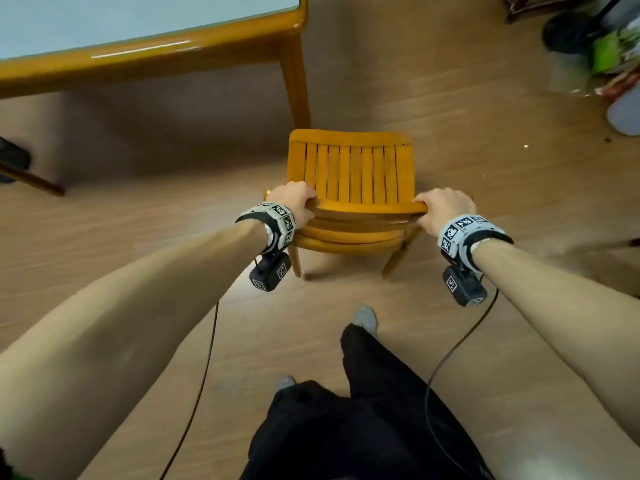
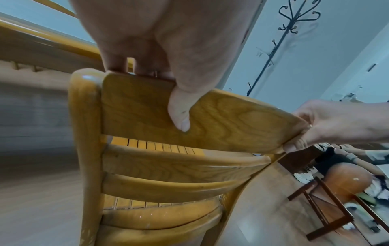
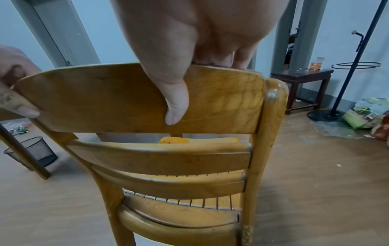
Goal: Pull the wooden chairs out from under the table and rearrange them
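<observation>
Both hands clamp top rail of honey-coloured slatted wooden chair: left hand at left end, right hand at right end. Chair sits straight ahead, seat pointing far, clear of wooden table with pale tabletop at far left. Hands equally near.

The chair stands just before the table corner, clear of it.

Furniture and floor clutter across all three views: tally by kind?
Wooden chair: 1, with the left hand and right hand holding its top rail
Wooden table: 1
Dark side table: 1
Coat stand: 1
Mesh bin: 1
Total: 5
</observation>
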Tool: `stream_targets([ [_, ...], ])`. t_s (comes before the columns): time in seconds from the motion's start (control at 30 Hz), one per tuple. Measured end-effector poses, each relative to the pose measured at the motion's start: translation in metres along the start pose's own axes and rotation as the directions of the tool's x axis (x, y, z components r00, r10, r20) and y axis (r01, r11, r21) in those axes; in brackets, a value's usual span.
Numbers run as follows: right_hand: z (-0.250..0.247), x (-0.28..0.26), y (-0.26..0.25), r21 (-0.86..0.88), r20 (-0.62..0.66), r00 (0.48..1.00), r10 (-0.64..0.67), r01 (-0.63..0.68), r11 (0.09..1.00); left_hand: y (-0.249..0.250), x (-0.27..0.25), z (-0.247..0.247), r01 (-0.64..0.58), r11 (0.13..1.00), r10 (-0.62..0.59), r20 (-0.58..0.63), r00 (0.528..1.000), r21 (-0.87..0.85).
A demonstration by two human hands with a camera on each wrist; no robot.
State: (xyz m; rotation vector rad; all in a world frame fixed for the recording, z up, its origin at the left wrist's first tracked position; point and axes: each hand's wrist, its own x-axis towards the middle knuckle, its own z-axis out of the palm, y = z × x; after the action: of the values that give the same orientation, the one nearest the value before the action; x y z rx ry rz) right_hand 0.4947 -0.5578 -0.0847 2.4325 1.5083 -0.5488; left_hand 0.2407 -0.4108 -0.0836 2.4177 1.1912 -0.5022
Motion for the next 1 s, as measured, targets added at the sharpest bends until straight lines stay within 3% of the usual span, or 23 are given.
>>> stream_targets([
  [0.3, -0.065, 0.127, 0.063, 0.002, 0.000, 1.000, 0.000, 0.000, 1.000, 0.046, 0.128, -0.071, 0.023, 1.000, -0.024, -0.025, 0.999, -0.020],
  [0.67, -0.137, 0.275, 0.088, -0.029, 0.089, 0.995, 0.040, -0.037, 0.999, 0.052, 0.282, -0.143, 0.001, 1.000, -0.001, 0.006, 1.000, -0.011],
  [1.0, -0.208, 0.402, 0.112, -0.082, 0.088, 0.996, 0.019, -0.012, 0.997, 0.059, 0.406, -0.223, -0.001, 1.000, 0.001, -0.020, 1.000, -0.009],
])
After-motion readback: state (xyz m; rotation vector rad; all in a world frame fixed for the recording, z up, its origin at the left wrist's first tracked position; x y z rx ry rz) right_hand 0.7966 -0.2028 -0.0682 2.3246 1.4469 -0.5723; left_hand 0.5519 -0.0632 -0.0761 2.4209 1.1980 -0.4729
